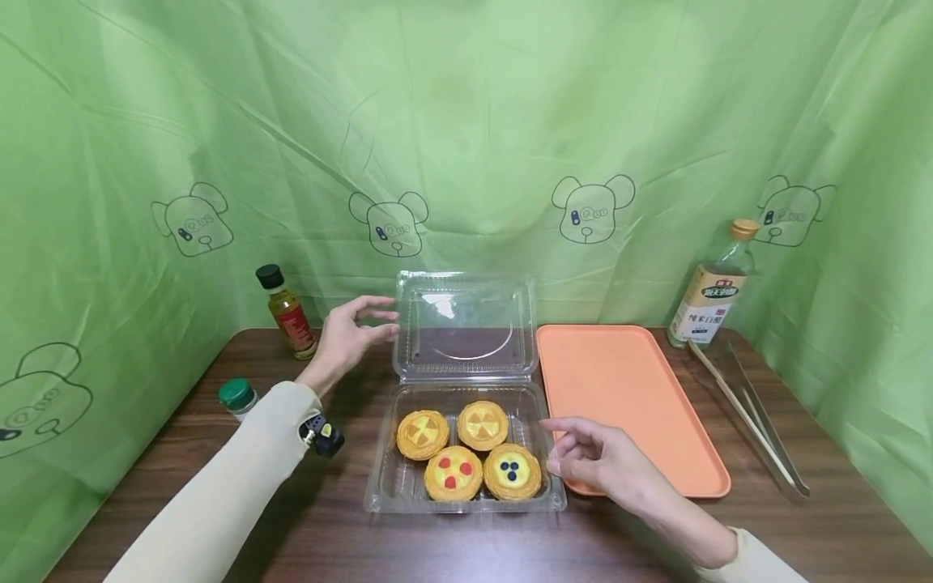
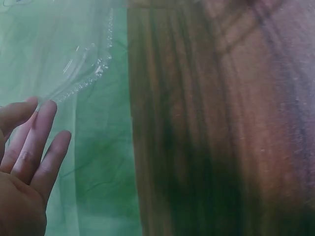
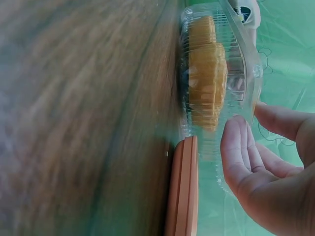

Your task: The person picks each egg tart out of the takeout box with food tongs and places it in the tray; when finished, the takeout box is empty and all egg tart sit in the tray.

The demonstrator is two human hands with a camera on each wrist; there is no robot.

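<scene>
A clear plastic clamshell box (image 1: 376, 491) stands open on the table, its see-through lid (image 1: 466, 312) raised upright at the back. Inside lie several egg tarts: two with crossed golden tops, one (image 1: 453, 473) with red dots and one (image 1: 513, 471) with dark blue dots. My left hand (image 1: 348, 334) is at the lid's left edge, fingers relaxed and fingertips right at the plastic; the left wrist view shows them by the lid's corner (image 2: 101, 66). My right hand (image 1: 601, 457) reaches the box's right rim, thumb and fingers loosely bent and apart at the wall (image 3: 251, 83).
An orange tray (image 1: 619, 380) lies right of the box, partly under my right hand. Beyond it are metal tongs (image 1: 751, 417) and a vinegar bottle (image 1: 710, 287). At left stand a red-labelled oil bottle (image 1: 290, 316) and a green-capped jar (image 1: 237, 395). A green curtain (image 1: 481, 121) hangs behind.
</scene>
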